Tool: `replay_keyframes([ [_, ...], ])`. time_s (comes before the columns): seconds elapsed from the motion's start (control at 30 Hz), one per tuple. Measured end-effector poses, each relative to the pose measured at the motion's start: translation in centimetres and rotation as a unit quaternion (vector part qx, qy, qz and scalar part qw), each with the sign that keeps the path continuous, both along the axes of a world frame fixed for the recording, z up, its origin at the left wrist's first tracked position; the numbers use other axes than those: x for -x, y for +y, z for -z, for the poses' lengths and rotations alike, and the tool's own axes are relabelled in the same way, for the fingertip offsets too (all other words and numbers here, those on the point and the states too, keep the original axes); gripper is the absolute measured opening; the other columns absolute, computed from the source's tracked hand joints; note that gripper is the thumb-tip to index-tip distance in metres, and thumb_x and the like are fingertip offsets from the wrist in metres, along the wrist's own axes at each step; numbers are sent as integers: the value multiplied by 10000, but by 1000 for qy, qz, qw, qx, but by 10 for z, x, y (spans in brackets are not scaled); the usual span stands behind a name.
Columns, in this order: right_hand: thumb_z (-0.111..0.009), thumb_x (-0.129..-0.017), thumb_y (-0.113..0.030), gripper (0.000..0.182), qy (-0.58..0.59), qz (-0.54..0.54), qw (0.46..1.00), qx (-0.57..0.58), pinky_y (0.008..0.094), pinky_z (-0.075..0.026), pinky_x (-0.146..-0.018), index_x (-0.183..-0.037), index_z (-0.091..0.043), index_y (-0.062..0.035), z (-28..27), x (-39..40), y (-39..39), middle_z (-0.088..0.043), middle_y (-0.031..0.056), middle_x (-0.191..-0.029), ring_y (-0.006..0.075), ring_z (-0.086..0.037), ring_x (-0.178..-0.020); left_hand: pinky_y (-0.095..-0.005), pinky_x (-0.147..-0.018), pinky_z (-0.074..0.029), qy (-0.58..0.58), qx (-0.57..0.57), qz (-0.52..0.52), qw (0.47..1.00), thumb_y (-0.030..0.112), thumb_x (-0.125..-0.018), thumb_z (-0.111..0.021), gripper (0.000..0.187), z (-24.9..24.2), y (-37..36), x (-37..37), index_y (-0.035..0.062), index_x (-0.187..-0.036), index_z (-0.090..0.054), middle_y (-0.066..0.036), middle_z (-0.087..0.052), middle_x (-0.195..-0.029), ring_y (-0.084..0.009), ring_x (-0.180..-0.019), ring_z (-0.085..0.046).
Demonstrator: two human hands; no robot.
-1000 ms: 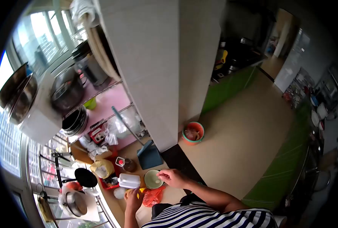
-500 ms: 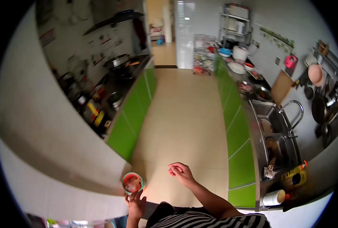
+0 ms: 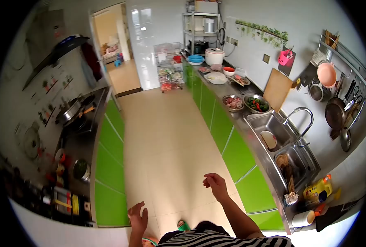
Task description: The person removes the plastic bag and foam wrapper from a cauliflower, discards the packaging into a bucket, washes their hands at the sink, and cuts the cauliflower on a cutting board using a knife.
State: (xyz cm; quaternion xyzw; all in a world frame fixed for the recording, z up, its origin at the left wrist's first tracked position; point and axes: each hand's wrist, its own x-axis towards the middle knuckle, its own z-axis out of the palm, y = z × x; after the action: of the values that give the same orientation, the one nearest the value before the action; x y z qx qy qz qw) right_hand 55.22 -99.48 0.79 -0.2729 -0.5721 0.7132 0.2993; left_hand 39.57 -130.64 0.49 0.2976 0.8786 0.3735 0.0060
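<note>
My left hand (image 3: 138, 217) hangs low over the floor, its thumb and fingers apart, holding nothing. Below it, at the bottom edge, part of a red and green bin (image 3: 149, 241) shows; most of it is hidden. My right hand (image 3: 216, 186) is raised over the floor on the right, fingers curled inward with nothing visible in them. It touches neither the counter nor the green cabinets (image 3: 255, 189) beside it. A green slipper (image 3: 184, 226) on one foot shows below, between the hands.
A steel double sink (image 3: 273, 127) is on the right counter, with a bowl of green and red peppers (image 3: 256, 103) and a bowl of meat (image 3: 233, 103) beyond. On the left stand the stove pan (image 3: 70, 111) and a steel pot (image 3: 82, 170). A doorway (image 3: 119, 53) opens at the far left.
My view has turned right and moved forward into the kitchen. The bin by my left hand has slipped to the bottom edge. My right hand appears farther right, still curled.
</note>
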Motion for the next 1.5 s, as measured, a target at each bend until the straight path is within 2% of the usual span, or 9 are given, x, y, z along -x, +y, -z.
replay_keyframes([
  [0.2,-480,-910,-111,181,-33,167,985,-19,252,-483,-613,-998,-576,15,18,-2,79,-623,86,-768,140,-593,-675,-466,-1011,-216,63,10,190,980,164,-834,-587,327,-25,139,100,103,-1154,-550,-92,-575,-1110,-237,-1116,-498],
  [0.37,-492,-901,-120,178,-22,301,951,70,257,-475,-577,-974,-579,16,31,15,169,-621,90,-745,146,-582,-630,-449,-1046,-128,61,0,232,971,197,-844,-574,385,-28,256,149,91,-1208,-509,-79,-545,-1167,-233,-1192,-436],
  [0.63,-473,-915,-119,180,-3,260,964,49,254,-465,-592,-986,-572,14,-2,144,330,-612,74,-754,132,-572,-645,-481,-1025,-147,37,38,254,966,215,-838,-579,471,-23,398,241,76,-1270,-454,-106,-505,-1213,-276,-1215,-397],
  [0.83,-459,-924,-112,182,-38,203,978,-35,243,-460,-617,-995,-561,21,-11,244,412,-618,76,-774,121,-570,-671,-427,-986,-269,59,-7,176,983,190,-799,-612,478,3,464,309,47,-1236,-483,-145,-524,-1182,-319,-1134,-447],
  [0.97,-470,-921,-99,174,-21,203,978,-48,229,-460,-623,-1009,-559,23,-3,296,458,-619,72,-782,111,-573,-683,-417,-959,-332,-78,-56,192,977,187,-777,-633,488,27,516,366,19,-1212,-489,-161,-554,-1157,-321,-1105,-492],
  [1.1,-481,-907,-73,160,-49,264,960,-76,242,-463,-621,-1017,-546,23,1,328,511,-613,81,-783,126,-571,-676,-404,-934,-360,-76,-46,203,975,195,-782,-637,478,20,591,434,12,-1201,-495,-161,-563,-1144,-315,-1082,-508],
  [1.3,-500,-880,-36,142,-45,350,929,-110,227,-464,-614,-994,-557,27,-16,373,580,-618,68,-783,112,-574,-672,-409,-923,-387,71,-15,330,941,166,-794,-634,470,-5,726,529,10,-1213,-490,-166,-562,-1151,-305,-1080,-522],
  [1.33,-512,-874,-46,147,-57,377,914,-135,225,-474,-605,-985,-569,33,-15,379,584,-627,69,-777,108,-581,-660,-424,-948,-313,49,-2,347,937,199,-793,-639,522,3,747,540,39,-1256,-458,-158,-542,-1149,-306,-1091,-485],
  [1.5,-528,-868,-54,153,-133,401,899,-111,229,-484,-640,-985,-574,33,-12,402,604,-636,76,-785,111,-595,-685,-415,-954,-307,31,-55,432,900,199,-791,-644,522,-14,846,550,41,-1254,-459,-155,-534,-1158,-303,-1092,-480],
])
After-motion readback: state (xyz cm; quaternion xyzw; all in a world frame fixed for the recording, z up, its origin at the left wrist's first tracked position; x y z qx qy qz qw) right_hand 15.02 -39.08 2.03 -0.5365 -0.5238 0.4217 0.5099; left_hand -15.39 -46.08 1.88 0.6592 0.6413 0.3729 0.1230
